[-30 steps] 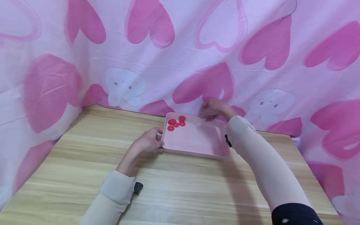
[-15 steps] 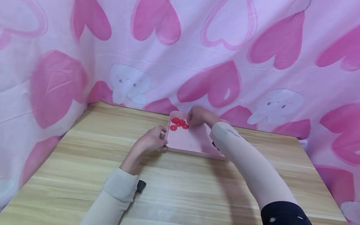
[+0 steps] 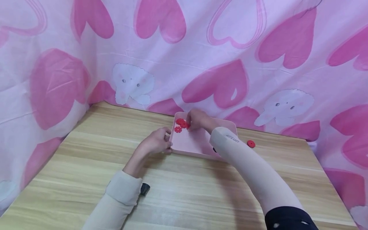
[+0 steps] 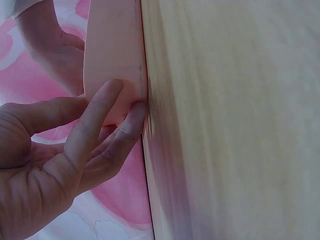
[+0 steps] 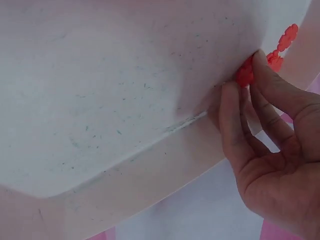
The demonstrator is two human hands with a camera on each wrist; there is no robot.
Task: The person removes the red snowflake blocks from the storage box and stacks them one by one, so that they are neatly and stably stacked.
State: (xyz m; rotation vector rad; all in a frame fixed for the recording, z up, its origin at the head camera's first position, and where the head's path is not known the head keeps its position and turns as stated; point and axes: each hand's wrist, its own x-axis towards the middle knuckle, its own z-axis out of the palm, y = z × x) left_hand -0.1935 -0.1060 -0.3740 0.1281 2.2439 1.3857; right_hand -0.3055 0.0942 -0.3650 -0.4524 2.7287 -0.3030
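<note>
A shallow pink tray (image 3: 193, 144) lies at the far middle of the wooden table (image 3: 184, 195). Several red gear-shaped pieces (image 3: 179, 122) cluster in its far left corner. My left hand (image 3: 161, 143) grips the tray's left rim, and in the left wrist view its thumb and fingers (image 4: 102, 107) pinch the tray's edge (image 4: 112, 50). My right hand (image 3: 193, 121) reaches into that corner. In the right wrist view its fingertips (image 5: 260, 67) pinch one red piece (image 5: 244, 75) against the tray's wall (image 5: 125, 165), with more red pieces (image 5: 281, 44) beyond.
One more red piece (image 3: 251, 143) lies on the table just right of the tray. A pink cloth with hearts (image 3: 218, 57) hangs behind and around the table on three sides. The near half of the table is bare wood.
My right hand has moved left from the tray's far right corner to the red pieces in the far left corner. The lone red piece on the table is uncovered. The left hand keeps its grip.
</note>
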